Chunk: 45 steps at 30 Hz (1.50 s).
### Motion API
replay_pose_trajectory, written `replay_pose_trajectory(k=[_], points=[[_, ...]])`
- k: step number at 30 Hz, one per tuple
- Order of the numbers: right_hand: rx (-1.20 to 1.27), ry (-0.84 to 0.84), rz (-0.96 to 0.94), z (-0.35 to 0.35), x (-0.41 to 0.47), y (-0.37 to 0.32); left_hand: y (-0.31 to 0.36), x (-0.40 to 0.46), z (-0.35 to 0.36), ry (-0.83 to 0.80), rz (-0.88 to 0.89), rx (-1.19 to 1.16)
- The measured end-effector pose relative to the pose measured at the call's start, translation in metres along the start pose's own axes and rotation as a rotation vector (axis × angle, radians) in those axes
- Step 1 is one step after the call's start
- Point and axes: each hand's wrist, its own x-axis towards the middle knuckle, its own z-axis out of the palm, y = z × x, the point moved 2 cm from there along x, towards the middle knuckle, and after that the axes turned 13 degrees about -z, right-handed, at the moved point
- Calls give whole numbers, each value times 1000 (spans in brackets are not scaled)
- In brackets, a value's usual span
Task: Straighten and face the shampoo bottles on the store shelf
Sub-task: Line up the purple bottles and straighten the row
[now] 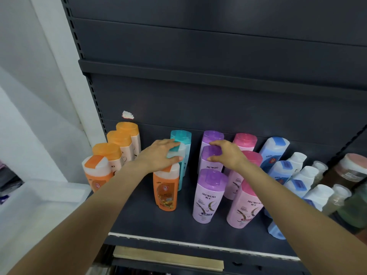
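A person's left hand (pixel 161 155) grips a teal bottle (pixel 176 153); the right hand (pixel 225 153) pinches a purple bottle (pixel 211 157). Both rows are mid-straightening; next, likely turning labels outward.

Both hands (pixel 161 153) (pixel 226 153) outstretched, fingers curled.

A torn white paper scrap (pixel 127 114) sticks to the dark back panel (pixel 218 108) of the rack. To the left stands a white wall (pixel 29 76), with a clear plastic bin (pixel 39 197) below it. At far right, jars with pale lids (pixel 355 167) stand in a neighbouring bay. Below the front edge lies a tan strip, perhaps cardboard (pixel 168 259). An upper shelf edge (pixel 198 76) crosses overhead.
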Motion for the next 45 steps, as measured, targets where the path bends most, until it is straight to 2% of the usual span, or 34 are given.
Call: replay_pose_trajectory(k=[8,15,21,27,31,34,37,39,42,45], points=[[146,110,55,-2,-2,3,3,0,0,-8,-6,24],[347,351,-14,-47,-15,-22,10,2,-5,-3,-17,7],[504,562,-98,-99,-26,-40,43,-3,-27,62,94,-300],[760,681,-113,-130,-37,-44,72,-5,-41,12,217,-370],[922,689,-154,-140,-46,-43,84,-5,-51,58,211,-458],[1041,676,-100,-143,-52,-40,93,-11,-58,254,153,-284],[1019,539,49,-138,-56,-37,102,-21,-63,505,117,-38],[1014,507,132,-130,-56,-35,106,-24,-62,599,132,105],[1115,646,177,-126,-53,-31,111,-26,-60,675,167,182],[1231,718,156,-126,-52,-28,107,-20,-64,570,150,111]])
